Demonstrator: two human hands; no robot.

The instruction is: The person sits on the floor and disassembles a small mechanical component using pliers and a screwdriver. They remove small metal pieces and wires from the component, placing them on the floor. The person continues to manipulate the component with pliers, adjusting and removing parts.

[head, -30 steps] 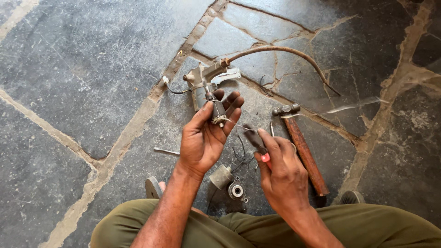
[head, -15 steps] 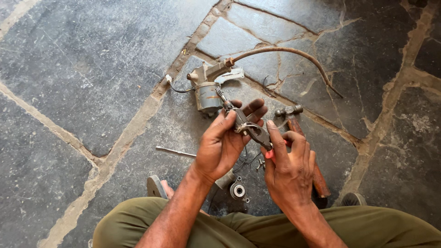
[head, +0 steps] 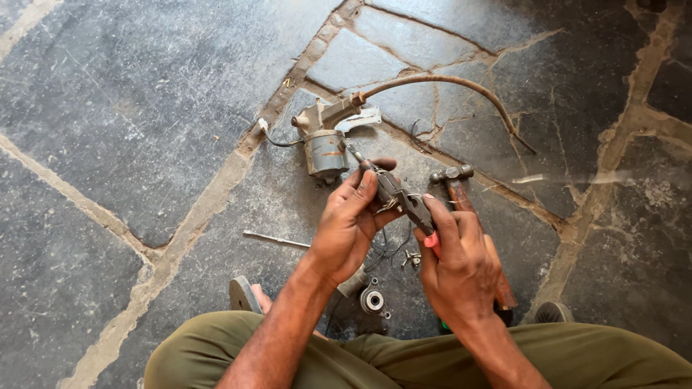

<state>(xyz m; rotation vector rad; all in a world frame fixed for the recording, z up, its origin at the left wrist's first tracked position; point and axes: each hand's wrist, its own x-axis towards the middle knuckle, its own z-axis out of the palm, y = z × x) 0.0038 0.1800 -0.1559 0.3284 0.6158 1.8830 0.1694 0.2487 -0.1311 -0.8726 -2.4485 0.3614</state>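
Nearest the camera, olive-trousered knees frame the scene, and just ahead of them a small round bearing housing [head: 373, 300] lies on the stone floor [head: 130, 108] with loose dark wires around it. Up a little: the right hand [head: 461, 270] is closed around the red-handled pliers [head: 411, 209], jaws pointing up and left. The left hand [head: 349, 223] is pinched on a small metal part [head: 386, 189] right at the plier nose, so the two hands meet over that piece. A second ago they were apart, the left holding the part up alone and the pliers waiting lower down; now the tool has come to the part.

Under the right wrist runs a wooden-handled hammer [head: 461, 189], head toward the far side. Left of the forearms a thin metal rod [head: 275, 240] lies flat. Farther out sits the grey motor body [head: 324, 148] with its bracket, a curved rusty hose [head: 440, 83] arcing away right.

By my read the motor is already partly stripped, pieces scattered; the gripped part is mid-work, and whether the pliers have actually bitten I cannot tell.
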